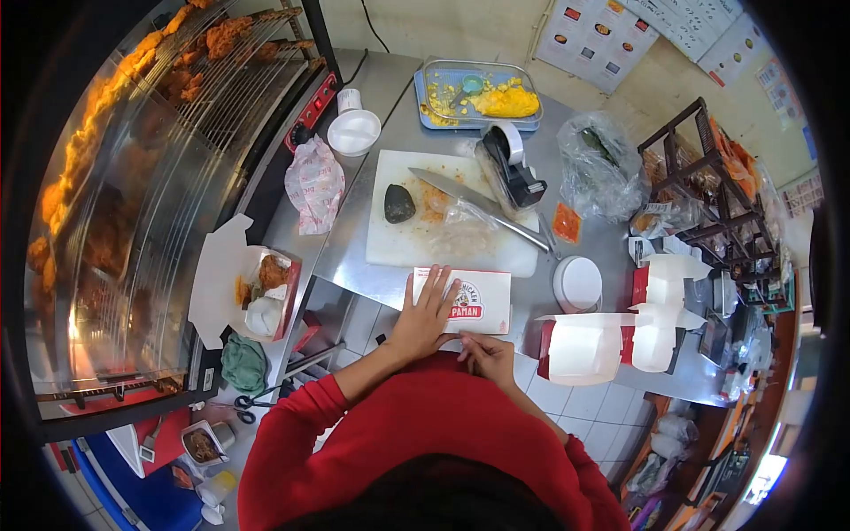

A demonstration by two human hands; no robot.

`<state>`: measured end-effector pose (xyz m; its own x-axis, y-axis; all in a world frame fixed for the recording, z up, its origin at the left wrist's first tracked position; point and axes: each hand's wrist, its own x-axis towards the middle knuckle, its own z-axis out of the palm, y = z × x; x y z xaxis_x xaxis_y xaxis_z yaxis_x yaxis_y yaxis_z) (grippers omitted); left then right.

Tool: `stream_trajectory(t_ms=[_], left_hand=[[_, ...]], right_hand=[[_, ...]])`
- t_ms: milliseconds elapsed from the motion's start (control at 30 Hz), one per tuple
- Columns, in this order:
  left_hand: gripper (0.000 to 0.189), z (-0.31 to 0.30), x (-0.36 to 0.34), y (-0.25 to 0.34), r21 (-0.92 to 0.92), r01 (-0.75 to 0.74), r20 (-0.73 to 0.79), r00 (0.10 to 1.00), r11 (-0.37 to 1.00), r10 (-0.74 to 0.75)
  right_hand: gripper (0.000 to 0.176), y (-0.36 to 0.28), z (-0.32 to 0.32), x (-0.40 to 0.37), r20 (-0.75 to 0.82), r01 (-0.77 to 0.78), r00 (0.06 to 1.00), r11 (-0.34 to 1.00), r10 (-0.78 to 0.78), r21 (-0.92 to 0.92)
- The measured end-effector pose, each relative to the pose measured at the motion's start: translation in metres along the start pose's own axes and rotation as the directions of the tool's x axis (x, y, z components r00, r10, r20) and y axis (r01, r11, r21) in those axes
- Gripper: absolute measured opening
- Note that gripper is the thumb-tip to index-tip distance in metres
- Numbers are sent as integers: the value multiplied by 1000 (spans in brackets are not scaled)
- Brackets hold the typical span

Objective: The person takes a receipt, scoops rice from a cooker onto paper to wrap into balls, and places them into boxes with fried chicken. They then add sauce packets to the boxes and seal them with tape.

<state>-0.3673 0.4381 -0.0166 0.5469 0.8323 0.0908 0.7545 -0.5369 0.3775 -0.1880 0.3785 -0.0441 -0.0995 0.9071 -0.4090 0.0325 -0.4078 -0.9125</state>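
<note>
A closed white takeaway box (pixel 489 292) with red print lies at the near edge of the steel counter. My left hand (pixel 425 317) rests flat on the left part of its lid, fingers stretched out and spread. Just below the box's near edge is my right hand (pixel 487 357), its thumb and fingers pinched together. What is between those fingertips, if anything, is too small to make out. Behind the box lies a white cutting board (pixel 390 243) with a knife (pixel 460 193), a dark stone-like piece (pixel 399 204) and a crumpled clear plastic bag (pixel 465 232).
Opened boxes (pixel 580 348) stand at right beside a round white container (pixel 577 283). A tape dispenser (pixel 522 181) sits on the board's far right. At left, an open box with fried chicken (pixel 273 274) stands near the glass warmer (pixel 133 265). A blue tray (pixel 425 113) is behind.
</note>
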Motion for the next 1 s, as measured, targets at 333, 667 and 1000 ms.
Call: stream_trajectory(t_ms=[333, 667, 1000], left_hand=[[87, 1, -5, -5, -8, -48, 7, 999, 999, 48], [78, -15, -57, -53, -275, 83, -251, 956, 958, -155], [40, 9, -210, -180, -675, 703, -545, -269, 225, -794]], right_hand=[[37, 6, 19, 2, -313, 64, 815, 612, -488, -788], [100, -74, 18, 3, 245, 265, 921, 24, -303, -964], [40, -76, 264, 167, 693, 860, 508, 249, -512, -446]])
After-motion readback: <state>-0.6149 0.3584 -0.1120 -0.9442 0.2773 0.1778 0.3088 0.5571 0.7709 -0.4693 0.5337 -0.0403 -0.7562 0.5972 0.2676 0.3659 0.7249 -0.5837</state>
